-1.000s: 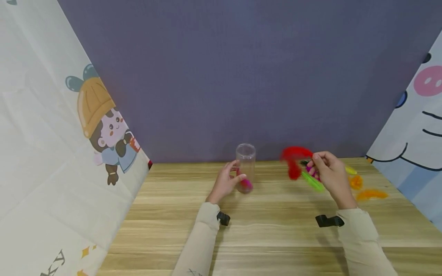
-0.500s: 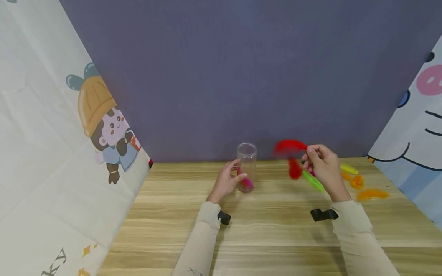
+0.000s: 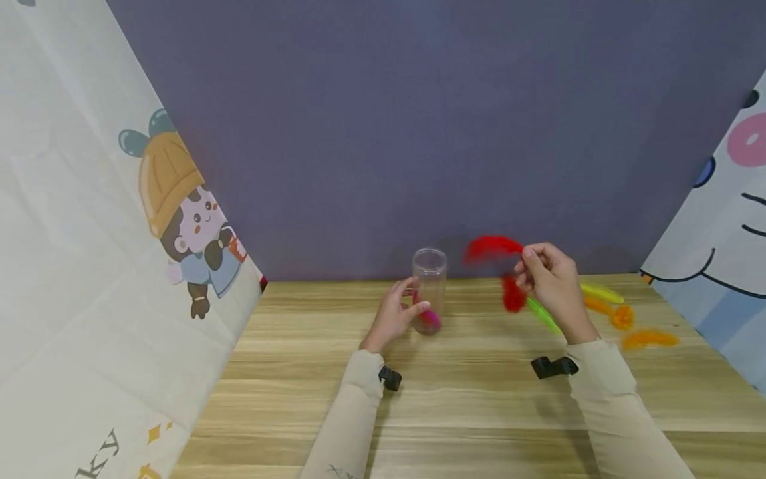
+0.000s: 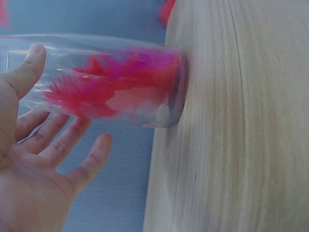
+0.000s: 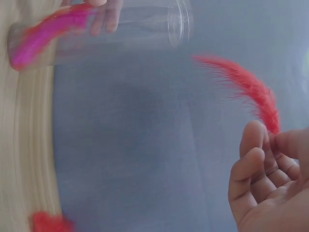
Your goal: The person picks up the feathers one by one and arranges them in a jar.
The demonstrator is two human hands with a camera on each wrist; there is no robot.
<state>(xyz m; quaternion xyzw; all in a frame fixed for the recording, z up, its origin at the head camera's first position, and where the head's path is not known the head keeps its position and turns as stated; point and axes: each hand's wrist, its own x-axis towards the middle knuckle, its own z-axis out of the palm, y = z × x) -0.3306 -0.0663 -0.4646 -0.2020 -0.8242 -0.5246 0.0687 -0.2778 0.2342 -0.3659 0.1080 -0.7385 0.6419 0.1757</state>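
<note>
My left hand [image 3: 390, 319] holds the side of a tall clear glass [image 3: 433, 283] standing upright on the wooden table. Thumb and fingers lie on opposite sides of it in the left wrist view. Red and magenta feathers [image 4: 111, 84] rest in the lower part of the glass. My right hand [image 3: 553, 286] pinches the end of a red feather [image 3: 492, 246] between thumb and fingertips. This feather curves leftward in the air, its tip to the right of the glass rim. Below it, another red feather [image 3: 512, 295] shows at the table's back.
A green feather [image 3: 543, 315] lies partly hidden by my right hand. Farther right are a yellow feather [image 3: 602, 293] and orange feathers [image 3: 650, 338]. A grey-blue panel [image 3: 383, 146] rises behind the table [image 3: 299, 399]; printed white sheets flank it.
My right hand has moved left and slightly away from me, bringing the pinched red feather closer to the glass and higher. My left hand stays at the glass.
</note>
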